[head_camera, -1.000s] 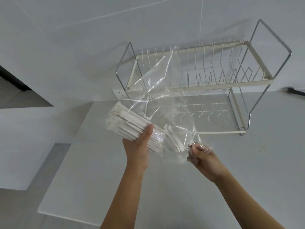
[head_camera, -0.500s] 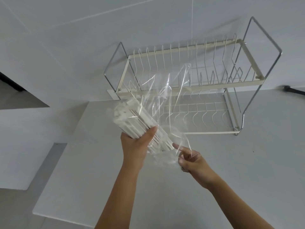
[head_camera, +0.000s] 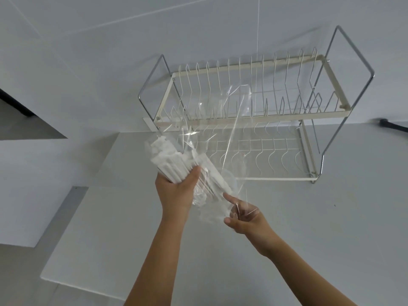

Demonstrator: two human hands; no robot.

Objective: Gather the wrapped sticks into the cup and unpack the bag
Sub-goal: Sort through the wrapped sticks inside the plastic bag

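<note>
My left hand (head_camera: 175, 191) grips a thick bundle of white paper-wrapped sticks (head_camera: 171, 161), held above the white counter and tilted up to the left. A clear plastic bag (head_camera: 223, 133) hangs around the bundle's lower end and billows up in front of the rack. A few more wrapped sticks (head_camera: 213, 180) lie inside the bag beside my thumb. My right hand (head_camera: 244, 216) is just below and right of the bundle, pinching the bag's lower edge with its forefinger stretched out. No cup is in view.
A two-tier wire dish rack (head_camera: 247, 111) stands against the wall behind the hands. The white counter (head_camera: 136, 228) ends at the left and front edges. A black cable (head_camera: 393, 125) lies at the far right.
The bundle has swung more upright in my left hand. The bag has slid lower along the sticks, and my right hand has shifted its pinch on the bag, forefinger now extended.
</note>
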